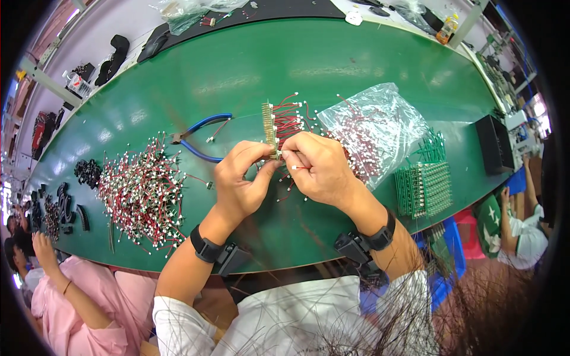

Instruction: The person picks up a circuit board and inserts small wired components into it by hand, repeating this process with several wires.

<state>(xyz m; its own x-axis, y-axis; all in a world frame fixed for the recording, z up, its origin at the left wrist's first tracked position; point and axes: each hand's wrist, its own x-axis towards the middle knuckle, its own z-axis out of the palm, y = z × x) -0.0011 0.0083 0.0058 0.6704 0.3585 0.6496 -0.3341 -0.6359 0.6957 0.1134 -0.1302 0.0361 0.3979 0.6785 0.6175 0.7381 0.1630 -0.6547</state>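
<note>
Both of your hands meet over the middle of the green table (pixel 249 65). Your left hand (pixel 240 181) pinches the lower end of a narrow circuit strip (pixel 271 127) between thumb and fingers, and your right hand (pixel 317 166) pinches a red wire lead (pixel 300 168) with a white plug at its tip, just beside that same end.

The strip's long axis runs away from you, nearly upright in the view, with its far end free and its near end buried in your grip. A fringe of red wires (pixel 290 118) fans off it toward your right. How your fingertips sit on the strip is hidden, and you cannot tell whether the lead touches it.

Blue-handled cutters (pixel 202 137) lie just left of the strip, jaws pointing left. A heap of red-and-white leads (pixel 142 193) spreads further left. A clear bag of leads (pixel 374 133) lies to the right, and near it a stack of green boards (pixel 424 187) sits by the table edge. Other people's arms show at both lower corners, cut off by the rim.
</note>
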